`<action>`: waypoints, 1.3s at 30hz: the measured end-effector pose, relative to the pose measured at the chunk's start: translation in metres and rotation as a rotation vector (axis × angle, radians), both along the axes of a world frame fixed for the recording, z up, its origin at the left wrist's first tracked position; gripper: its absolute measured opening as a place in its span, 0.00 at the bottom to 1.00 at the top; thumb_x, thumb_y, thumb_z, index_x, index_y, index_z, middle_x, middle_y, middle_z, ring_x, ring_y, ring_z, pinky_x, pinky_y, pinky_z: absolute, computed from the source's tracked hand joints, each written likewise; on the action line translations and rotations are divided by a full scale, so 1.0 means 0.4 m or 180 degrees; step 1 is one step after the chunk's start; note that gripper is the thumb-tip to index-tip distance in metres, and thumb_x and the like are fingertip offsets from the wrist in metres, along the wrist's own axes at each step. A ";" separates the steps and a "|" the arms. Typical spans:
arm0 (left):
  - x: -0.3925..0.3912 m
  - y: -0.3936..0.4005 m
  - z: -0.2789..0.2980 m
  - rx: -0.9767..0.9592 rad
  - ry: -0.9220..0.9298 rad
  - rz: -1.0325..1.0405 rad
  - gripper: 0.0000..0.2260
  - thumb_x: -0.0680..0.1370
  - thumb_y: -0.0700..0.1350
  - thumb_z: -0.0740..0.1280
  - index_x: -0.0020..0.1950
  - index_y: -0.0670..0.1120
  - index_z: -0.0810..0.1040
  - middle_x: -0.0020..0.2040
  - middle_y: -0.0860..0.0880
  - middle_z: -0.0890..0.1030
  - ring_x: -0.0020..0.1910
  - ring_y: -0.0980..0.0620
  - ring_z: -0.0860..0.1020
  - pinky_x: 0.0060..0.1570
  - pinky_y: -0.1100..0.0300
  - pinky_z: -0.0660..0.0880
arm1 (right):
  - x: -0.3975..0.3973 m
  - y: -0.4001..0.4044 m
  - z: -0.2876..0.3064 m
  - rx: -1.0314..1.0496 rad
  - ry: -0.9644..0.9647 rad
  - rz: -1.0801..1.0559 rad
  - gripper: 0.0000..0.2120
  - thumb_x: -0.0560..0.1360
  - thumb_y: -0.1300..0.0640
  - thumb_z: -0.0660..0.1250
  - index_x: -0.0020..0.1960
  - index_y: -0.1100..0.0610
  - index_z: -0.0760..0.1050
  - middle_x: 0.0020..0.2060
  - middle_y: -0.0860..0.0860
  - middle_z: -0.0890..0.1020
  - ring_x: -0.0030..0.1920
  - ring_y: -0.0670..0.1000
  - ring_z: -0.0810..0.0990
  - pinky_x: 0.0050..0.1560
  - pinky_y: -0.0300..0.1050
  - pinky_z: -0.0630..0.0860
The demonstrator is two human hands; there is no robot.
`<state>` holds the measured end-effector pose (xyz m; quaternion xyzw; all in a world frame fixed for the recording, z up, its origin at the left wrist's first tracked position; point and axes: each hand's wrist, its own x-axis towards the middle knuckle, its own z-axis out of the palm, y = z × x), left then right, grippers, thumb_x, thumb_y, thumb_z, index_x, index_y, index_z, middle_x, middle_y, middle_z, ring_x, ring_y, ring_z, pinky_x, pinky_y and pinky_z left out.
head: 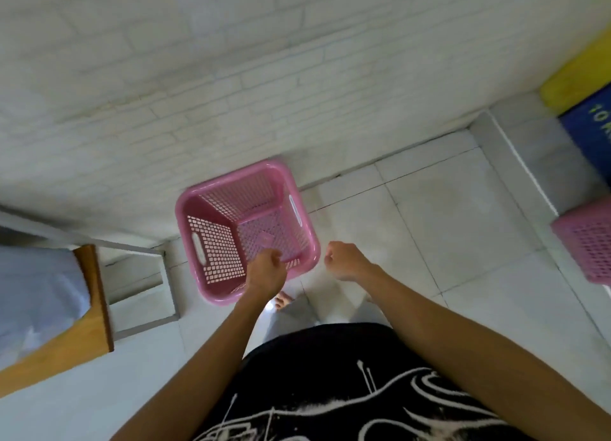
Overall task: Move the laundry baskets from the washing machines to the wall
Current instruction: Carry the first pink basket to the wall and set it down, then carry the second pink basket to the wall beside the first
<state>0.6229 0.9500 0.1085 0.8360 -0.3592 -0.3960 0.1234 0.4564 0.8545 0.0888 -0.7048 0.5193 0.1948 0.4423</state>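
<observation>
Basket position noted: one pink laundry basket (248,229) stands upright and empty on the tiled floor (446,209), its far corner touching or just beside the white brick wall (198,76), directly ahead of the person. Left hand (266,270) is over the basket's near rim, fingers curled loosely; whether it grips the rim or merely hovers above it cannot be told. Right hand (345,260) is just right of the basket, clear of it, curled into a loose fist and holding nothing. Left hand is therefore the nearer to this basket. Basket sits skewed, one corner toward the wall rather than a flat side. A second pink basket (585,242) lies well apart at the right edge, partly out of view; right hand is on its side. Judged: first basket is placed, and the second, to the right, is the next concern
</observation>
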 end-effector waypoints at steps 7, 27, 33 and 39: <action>-0.155 -0.098 -0.034 0.0493 -0.0062 -0.1409 0.17 0.75 0.41 0.61 0.62 0.48 0.79 0.63 0.45 0.80 0.59 0.46 0.79 0.62 0.53 0.74 | -0.303 -0.015 0.048 -0.0150 0.0002 -0.0611 0.16 0.81 0.54 0.56 0.62 0.62 0.73 0.59 0.59 0.79 0.57 0.60 0.79 0.57 0.53 0.78; -1.195 -0.584 0.087 -0.0314 0.0700 -0.2948 0.09 0.76 0.41 0.66 0.51 0.53 0.82 0.48 0.48 0.86 0.47 0.49 0.83 0.53 0.58 0.78 | -1.209 -0.141 0.104 -0.0636 0.0063 -0.3119 0.17 0.79 0.53 0.60 0.65 0.58 0.74 0.63 0.60 0.79 0.61 0.60 0.79 0.60 0.51 0.77; -1.409 -0.725 0.036 -0.0304 0.0625 -0.3364 0.11 0.76 0.39 0.63 0.53 0.51 0.82 0.52 0.48 0.84 0.49 0.49 0.82 0.54 0.60 0.77 | -1.416 -0.252 0.094 -0.0915 0.0143 -0.3776 0.25 0.80 0.54 0.61 0.75 0.58 0.62 0.70 0.62 0.67 0.65 0.65 0.76 0.65 0.57 0.74; -1.591 -0.924 -0.002 -0.0077 0.0743 -0.3527 0.11 0.75 0.38 0.64 0.51 0.51 0.82 0.51 0.47 0.85 0.51 0.47 0.83 0.56 0.56 0.77 | -1.609 -0.371 0.083 -0.0807 0.0318 -0.4083 0.25 0.81 0.54 0.61 0.75 0.59 0.61 0.71 0.63 0.67 0.68 0.64 0.73 0.68 0.58 0.72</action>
